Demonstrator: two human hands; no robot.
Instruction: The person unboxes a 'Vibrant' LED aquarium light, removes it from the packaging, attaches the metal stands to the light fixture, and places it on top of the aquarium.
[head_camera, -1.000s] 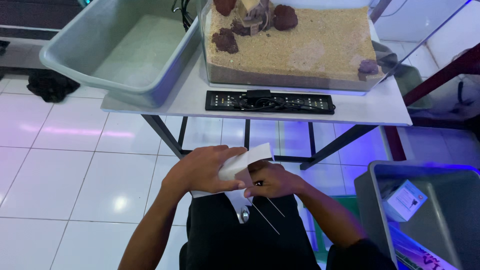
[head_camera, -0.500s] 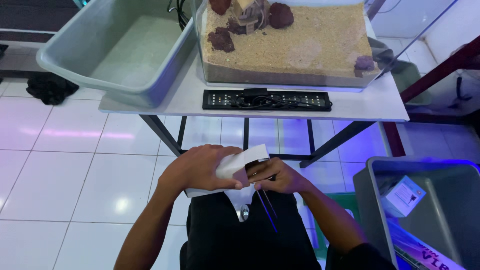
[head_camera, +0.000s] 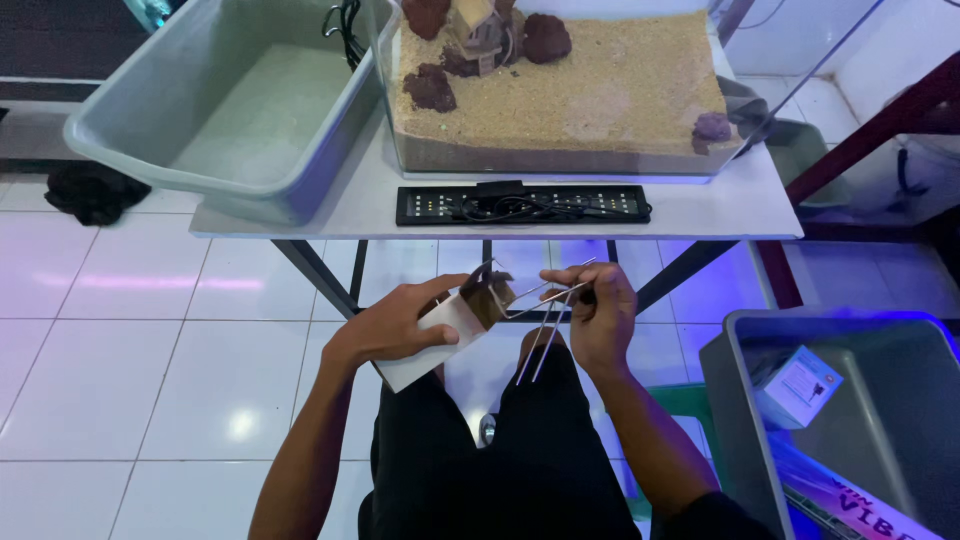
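Below the front edge of the white bench (head_camera: 700, 205), over the person's dark-clad lap, both hands meet above an open stretch of white tiled floor (head_camera: 150, 350) that runs wide to the left. On the right the room is tighter: a grey bin (head_camera: 730, 400) with a small box inside stands just beside the right forearm. Along the bench's front edge lies a black light bar (head_camera: 522, 204), with a sand-floored glass tank (head_camera: 560, 95) behind it and a grey tub (head_camera: 230, 100) overhanging the left corner. The left hand (head_camera: 395, 325), forearm angled up from lower left, has its fingers wrapped around a small white box (head_camera: 445, 335) whose open brown end points right. The right hand (head_camera: 600, 310), wrist bent inward, pinches long metal tweezers (head_camera: 545, 325), their tips at the box's opening and the long ends slanting down toward the lap.
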